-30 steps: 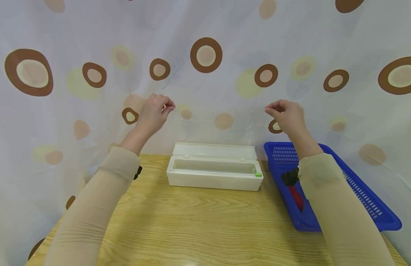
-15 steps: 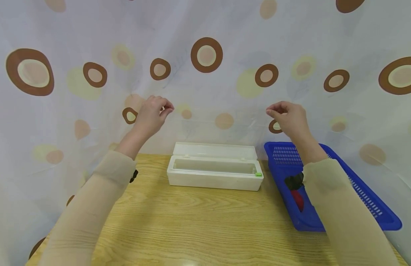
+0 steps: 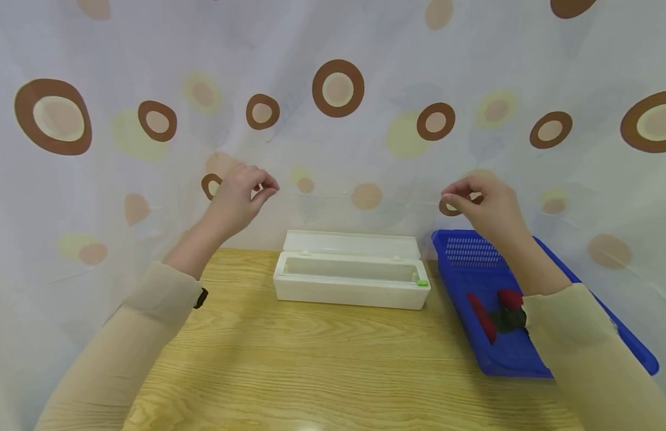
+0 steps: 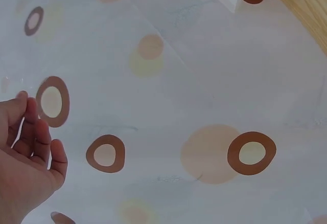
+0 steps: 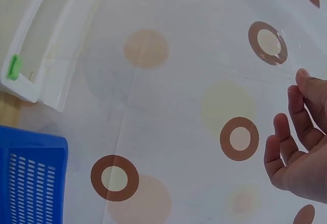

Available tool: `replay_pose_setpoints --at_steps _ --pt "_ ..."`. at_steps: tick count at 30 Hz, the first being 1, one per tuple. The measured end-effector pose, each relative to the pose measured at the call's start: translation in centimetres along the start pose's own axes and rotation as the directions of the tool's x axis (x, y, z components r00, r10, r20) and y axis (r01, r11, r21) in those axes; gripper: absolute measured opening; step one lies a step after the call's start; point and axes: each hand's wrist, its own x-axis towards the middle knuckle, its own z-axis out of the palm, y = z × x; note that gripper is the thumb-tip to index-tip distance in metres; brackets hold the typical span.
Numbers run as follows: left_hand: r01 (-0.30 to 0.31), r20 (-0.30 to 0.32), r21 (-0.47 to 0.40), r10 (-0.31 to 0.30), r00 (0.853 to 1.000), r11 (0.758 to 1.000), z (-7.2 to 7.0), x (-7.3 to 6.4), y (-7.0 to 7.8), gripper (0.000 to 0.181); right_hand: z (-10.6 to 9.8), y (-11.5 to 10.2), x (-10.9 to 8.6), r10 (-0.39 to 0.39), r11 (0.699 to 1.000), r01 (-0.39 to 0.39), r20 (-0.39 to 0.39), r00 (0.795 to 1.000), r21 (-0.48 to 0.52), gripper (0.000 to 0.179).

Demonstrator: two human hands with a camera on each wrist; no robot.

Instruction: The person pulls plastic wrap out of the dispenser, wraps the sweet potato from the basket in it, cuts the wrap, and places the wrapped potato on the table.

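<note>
Two hands (image 3: 239,193) (image 3: 490,203), white box (image 3: 351,292), sleeve (image 3: 586,338) over basket (image 3: 475,280)

No legible text, label, brand or number in any view. Patterned sheet (image 3: 322,149) bears faint grey script-like marks (image 4: 191,10), upper centre of left wrist frame, unreadable. A second faint grey squiggle (image 4: 179,178) stands lower centre, same frame; lettering or mere ornament, cannot tell.
</note>
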Motion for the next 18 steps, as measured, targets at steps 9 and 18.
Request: replay_pose_setpoints --at_steps 9,18 --pt "-0.034 -0.008 -0.024 0.034 0.999 0.999 -0.7 -2.5 1.4 0.004 -0.5 -0.1 -3.1 -0.036 0.999 0.037 -0.021 0.999 0.035 0.02" --pt "-0.153 -0.074 -0.022 0.151 0.986 0.988 -0.8 -5.4 2.0 0.003 -0.6 -0.4 -6.4 -0.129 0.992 0.129 -0.065 0.99 0.001 0.007"
